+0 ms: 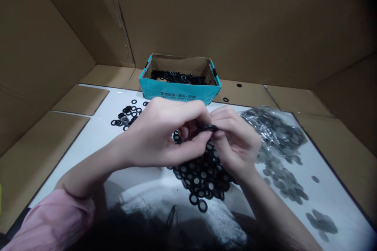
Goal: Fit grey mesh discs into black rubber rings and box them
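Note:
A small black ring (pixel 209 128) is pinched between both hands above the table. My left hand (pixel 173 131) is closed, its thumb and forefinger on the ring's left side. From the right, my right hand (pixel 237 137) grips the same ring with thumb and fingertips. Under the hands lies a heap of black rings with pale centres (pixel 203 176). Behind my left hand, loose black rings (pixel 125 117) are scattered on the white tabletop. To the right of my right hand are many thin grey discs (pixel 284 180).
A blue cardboard box (pixel 179 91) holding black rings stands at the back. A clear plastic bag of grey discs (pixel 277 129) lies at the right. Cardboard walls (pixel 229 27) surround the white table (pixel 97 133). Two dark pieces lie on the cardboard behind.

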Tool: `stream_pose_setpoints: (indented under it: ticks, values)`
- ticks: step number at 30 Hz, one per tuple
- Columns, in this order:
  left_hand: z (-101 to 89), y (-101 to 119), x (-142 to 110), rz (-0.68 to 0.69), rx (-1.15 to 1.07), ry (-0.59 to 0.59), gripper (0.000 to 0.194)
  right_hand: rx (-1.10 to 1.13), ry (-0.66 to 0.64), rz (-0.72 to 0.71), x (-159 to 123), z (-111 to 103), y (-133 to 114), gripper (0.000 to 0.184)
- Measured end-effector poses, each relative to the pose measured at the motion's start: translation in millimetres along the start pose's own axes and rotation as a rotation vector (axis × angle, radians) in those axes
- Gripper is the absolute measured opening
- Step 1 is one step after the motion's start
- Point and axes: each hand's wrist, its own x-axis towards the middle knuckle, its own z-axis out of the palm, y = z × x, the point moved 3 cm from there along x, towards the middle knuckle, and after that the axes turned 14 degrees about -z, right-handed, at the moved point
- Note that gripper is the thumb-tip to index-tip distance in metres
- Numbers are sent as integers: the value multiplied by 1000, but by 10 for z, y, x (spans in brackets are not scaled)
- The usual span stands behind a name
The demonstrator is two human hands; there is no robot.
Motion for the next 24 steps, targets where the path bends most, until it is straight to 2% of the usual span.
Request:
stream_pose_setpoints:
  ticks: [9,14,18,21,24]
  values:
    - [48,-44,29,-79,-19,59,11,-200,-52,-99,57,-12,-50,13]
    - [40,-47,19,-44,-23,80,11,-232,-44,-114,67,-25,-90,13]
    - [18,-56,27,24,-44,34,7,53,-3,98,11,-9,-17,17]
    - [2,-57,39,68,-65,7,21,323,74,268,-59,24,56,22]
    - [0,-45,38,127,-35,9,29,480,75,376,-101,75,90,23]
